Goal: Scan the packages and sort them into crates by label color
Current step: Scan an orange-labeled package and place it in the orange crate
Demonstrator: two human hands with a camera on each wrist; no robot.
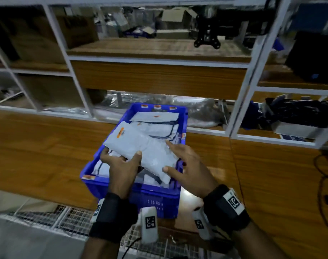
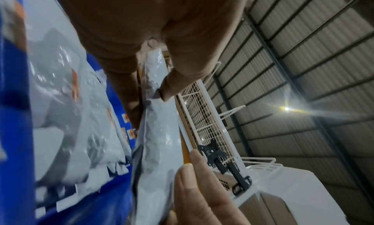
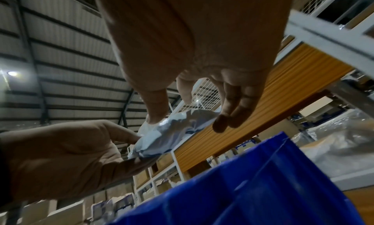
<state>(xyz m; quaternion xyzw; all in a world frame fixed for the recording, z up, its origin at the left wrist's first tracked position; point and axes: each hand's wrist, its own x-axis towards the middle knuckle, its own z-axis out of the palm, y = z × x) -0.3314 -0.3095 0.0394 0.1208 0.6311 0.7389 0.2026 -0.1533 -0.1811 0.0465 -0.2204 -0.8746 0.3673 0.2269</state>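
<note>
A blue crate [image 1: 155,195] stands on the wooden table and holds several white poly packages [image 1: 155,117] with orange labels. Just above the pile lies a grey-white package [image 1: 140,144] with an orange label [image 1: 120,132] at its far left corner. My left hand [image 1: 122,157] grips its near edge, thumb on top and fingers underneath. My right hand [image 1: 170,156] is spread, with its thumb and index fingertip touching the package's right end. The left wrist view shows the package [image 2: 160,148] pinched by my left hand [image 2: 149,100]. In the right wrist view my right hand [image 3: 190,116] has its thumb on the package [image 3: 168,135].
The wooden table [image 1: 37,146] stretches to both sides of the crate. A white-framed shelf [image 1: 159,58] rises behind it, with clear bags underneath and a black monitor mount [image 1: 207,37] on top. Black cables [image 1: 326,174] lie at the right. White wire mesh [image 1: 65,219] sits below the table's front edge.
</note>
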